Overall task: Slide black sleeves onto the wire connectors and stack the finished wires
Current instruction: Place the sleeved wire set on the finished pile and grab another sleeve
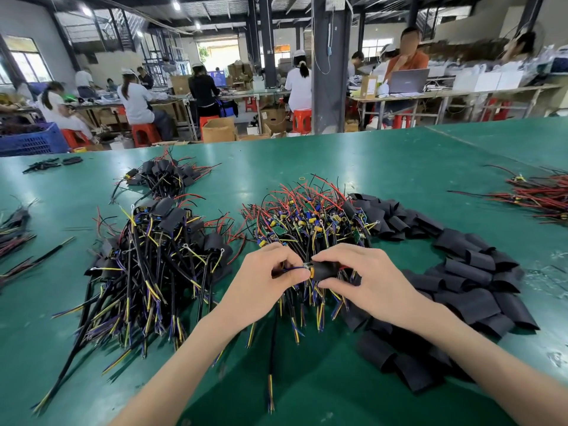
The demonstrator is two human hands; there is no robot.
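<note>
My left hand (pixel 261 281) pinches a wire harness by its blue and yellow leads just left of the connector (pixel 307 267). My right hand (pixel 362 281) grips a black sleeve (pixel 325 269) that covers most of that connector. Both hands hover over the front of a pile of unsleeved wires (pixel 310 216) with small circuit boards. A heap of loose black sleeves (pixel 461 281) curves around to the right. To the left lies a stack of sleeved wires (pixel 153 256).
The green table (pixel 307 392) carries a smaller sleeved bundle (pixel 163 176) at the back left, red wires (pixel 541 195) at the far right and more wires (pixel 15 232) at the left edge. People work at benches beyond the table; a blue crate (pixel 30 139) stands back left.
</note>
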